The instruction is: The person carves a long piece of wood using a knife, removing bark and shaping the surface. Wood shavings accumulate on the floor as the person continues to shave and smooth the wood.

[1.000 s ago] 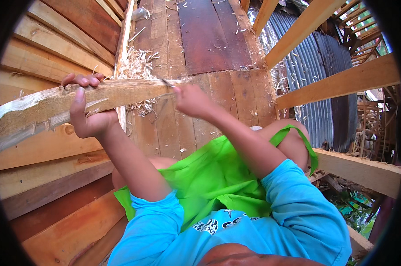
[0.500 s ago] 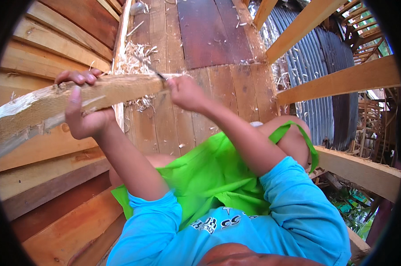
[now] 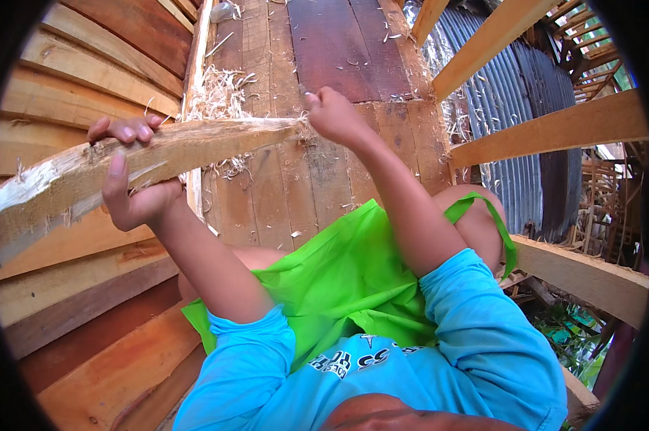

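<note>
Wooden beam (image 3: pixel 209 142) lies clasped in the left grip (image 3: pixel 132 194); near the beam's tip, the right grip (image 3: pixel 335 116) clenches a barely visible knife (image 3: pixel 302 89).

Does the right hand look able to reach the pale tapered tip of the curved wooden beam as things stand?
Likely yes: the right hand is close beside the pale tapered tip, with nothing visible between them.

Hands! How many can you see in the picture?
2. The left hand is wrapped around the long piece of wood; the right hand is curled near the wood's narrow end, above the floor. I see no others.
</note>
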{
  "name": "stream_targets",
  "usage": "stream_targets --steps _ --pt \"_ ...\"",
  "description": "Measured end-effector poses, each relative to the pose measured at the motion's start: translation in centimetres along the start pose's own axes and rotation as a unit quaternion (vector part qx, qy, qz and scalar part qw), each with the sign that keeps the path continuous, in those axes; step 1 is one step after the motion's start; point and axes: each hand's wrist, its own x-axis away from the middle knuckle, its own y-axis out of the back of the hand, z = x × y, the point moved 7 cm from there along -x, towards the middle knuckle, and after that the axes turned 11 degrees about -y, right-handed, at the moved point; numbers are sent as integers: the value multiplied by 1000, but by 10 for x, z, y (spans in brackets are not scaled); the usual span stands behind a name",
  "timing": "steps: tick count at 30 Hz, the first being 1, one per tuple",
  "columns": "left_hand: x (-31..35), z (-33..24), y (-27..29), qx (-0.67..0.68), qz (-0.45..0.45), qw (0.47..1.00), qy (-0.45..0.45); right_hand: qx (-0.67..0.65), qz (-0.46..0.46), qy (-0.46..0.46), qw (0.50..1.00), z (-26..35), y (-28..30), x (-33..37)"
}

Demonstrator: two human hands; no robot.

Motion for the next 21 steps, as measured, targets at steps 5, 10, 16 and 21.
stream_targets --steps 5,10,16,21 --pt "-3 -5 4 -18 9 1000 0 46 52 -100 993 -48 -9 -14" --pt "-2 -7 4 -30 -2 1000 -7 179 73 -95 977 -75 -46 -20" --pt "-3 -7 7 -32 -16 999 -20 -98 147 -137 975 -76 -83 -14" --pt "-3 -8 10 -31 -18 999 -20 -162 195 -182 950 -63 -81 4"
